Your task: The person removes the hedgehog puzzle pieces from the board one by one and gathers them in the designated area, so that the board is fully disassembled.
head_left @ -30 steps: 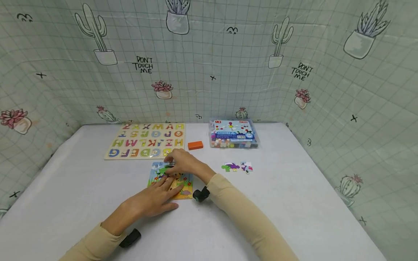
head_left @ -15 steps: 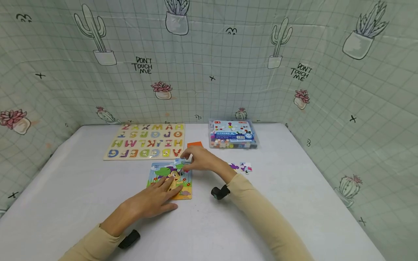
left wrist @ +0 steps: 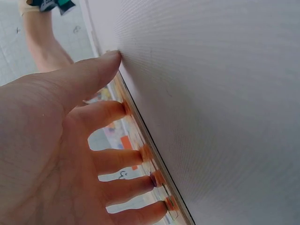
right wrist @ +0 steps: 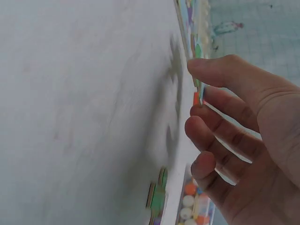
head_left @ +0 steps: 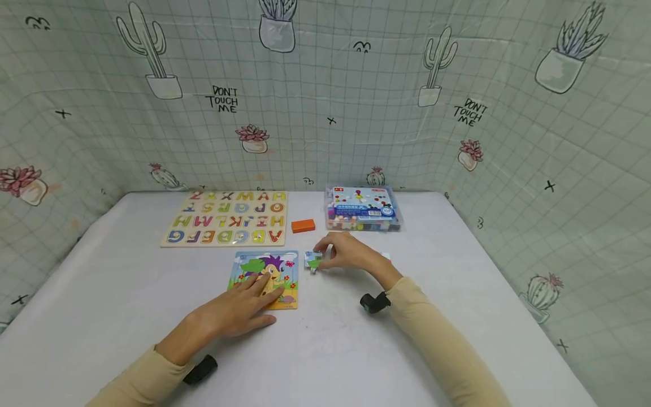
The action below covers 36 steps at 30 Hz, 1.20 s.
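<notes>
A square picture puzzle (head_left: 291, 285) with a purple-haired cartoon figure lies flat on the table. My left hand (head_left: 231, 314) rests on its lower left part with fingers spread and straight. In the left wrist view, the fingertips touch the puzzle's face beside its edge (left wrist: 154, 145). Just right of the puzzle, my right hand (head_left: 351, 253) pinches a blue-and-green puzzle piece (head_left: 311, 260) between thumb and fingers. The right wrist view shows that piece edge-on, above the table. More loose pieces (right wrist: 157, 201) lie on the table near the right hand, mostly hidden from the head view.
Behind the puzzle lies a wooden alphabet board (head_left: 175, 226) of coloured letters. An orange block (head_left: 303, 226) sits beside it. A clear plastic box (head_left: 363, 209) of small coloured parts stands at the back right. A patterned cloth hangs behind the table.
My right hand has carried the puzzle piece from over the puzzle to its right side, uncovering the puzzle's upper part. The left hand has stayed in place.
</notes>
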{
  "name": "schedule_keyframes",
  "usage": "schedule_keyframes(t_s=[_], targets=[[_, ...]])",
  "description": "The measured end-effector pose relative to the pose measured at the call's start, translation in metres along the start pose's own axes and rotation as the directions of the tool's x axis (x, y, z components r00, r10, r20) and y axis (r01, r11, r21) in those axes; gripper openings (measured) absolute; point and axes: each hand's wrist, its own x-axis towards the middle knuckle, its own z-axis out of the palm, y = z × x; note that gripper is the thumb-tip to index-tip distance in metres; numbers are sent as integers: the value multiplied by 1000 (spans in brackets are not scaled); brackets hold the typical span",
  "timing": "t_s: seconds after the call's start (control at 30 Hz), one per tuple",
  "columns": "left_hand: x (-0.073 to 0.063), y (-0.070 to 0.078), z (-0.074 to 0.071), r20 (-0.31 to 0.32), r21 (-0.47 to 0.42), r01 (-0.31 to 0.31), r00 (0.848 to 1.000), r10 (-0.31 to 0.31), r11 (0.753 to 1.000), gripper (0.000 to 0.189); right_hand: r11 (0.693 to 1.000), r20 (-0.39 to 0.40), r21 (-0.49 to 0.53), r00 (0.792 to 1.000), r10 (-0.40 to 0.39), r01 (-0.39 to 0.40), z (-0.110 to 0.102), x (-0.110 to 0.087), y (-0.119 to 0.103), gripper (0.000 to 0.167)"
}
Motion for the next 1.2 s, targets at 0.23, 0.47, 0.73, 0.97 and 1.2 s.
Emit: schedule_keyframes(t_s=[0.23, 0.47, 0.73, 0.97, 1.2], targets=[[0, -1, -3, -13, 12, -11, 1000, 11, 1000, 60, 999, 1, 7, 999, 43, -43, -5, -10, 16, 37], [-1, -2, -3, -14, 0, -25, 1000, 25, 1000, 60, 998, -5, 4, 998, 57, -57, -9, -18, 26, 36], [-1, 1, -6, -14, -2, -30, 999, 30, 1000, 59, 997, -1, -1, 997, 81, -81, -10, -20, 33, 35], [-1, 0, -3, -18, -6, -26, 1000, 26, 1000, 60, 996, 0, 10, 996, 93, -93, -10, -21, 30, 35], [-1, 1, -1, -4, -11, -7, 1000, 7, 1000, 60, 994, 1, 14, 995, 104, -104, -8, -23, 30, 36]])
